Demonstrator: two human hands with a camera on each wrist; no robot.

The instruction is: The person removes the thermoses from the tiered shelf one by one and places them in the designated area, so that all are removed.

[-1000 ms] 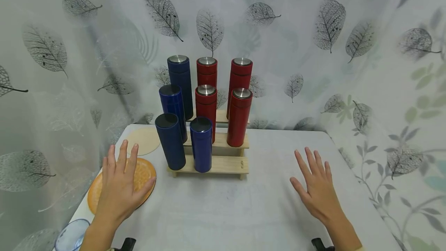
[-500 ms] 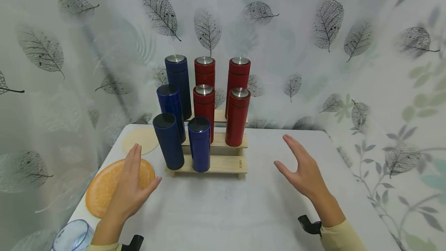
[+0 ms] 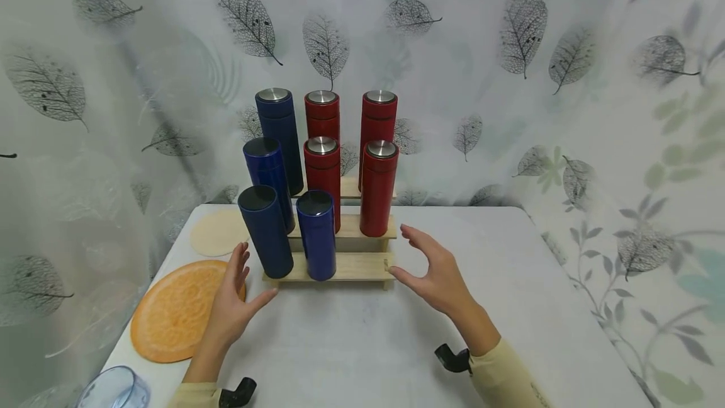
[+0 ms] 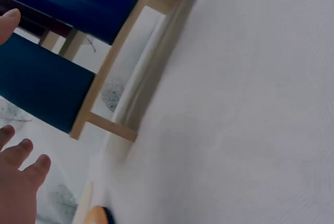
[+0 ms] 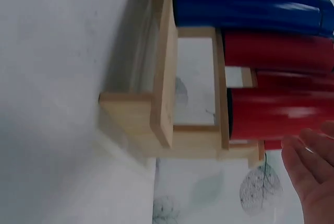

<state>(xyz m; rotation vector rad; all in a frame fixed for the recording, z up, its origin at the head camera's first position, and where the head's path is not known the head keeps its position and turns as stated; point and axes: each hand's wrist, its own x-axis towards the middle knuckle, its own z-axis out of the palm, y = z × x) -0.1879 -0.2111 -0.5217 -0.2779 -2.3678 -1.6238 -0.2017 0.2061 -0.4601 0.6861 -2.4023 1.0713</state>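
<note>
- Fingers [image 3: 409,235] of the right hand [image 3: 433,269] are spread and loosely bent, holding nothing, just off the right end of the wooden stepped rack [image 3: 345,266]; the left hand [image 3: 229,304] is likewise open, thumb out, just beside the rack's left end.
- That rack stands mid-tabletop [image 3: 351,345], back against the leaf-print curtain [image 3: 510,80], carrying four blue flasks [image 3: 265,232] on the left and four red flasks [image 3: 378,189] on the right.
- Both hands look to be closing in on the rack's two ends, not yet touching; I'd judge a level, even grip is needed, since the tall flasks could topple.
- Left of the rack lie an orange mat [image 3: 175,310] and a pale round mat [image 3: 218,232]; a clear cup [image 3: 113,389] sits at the near corner.
</note>
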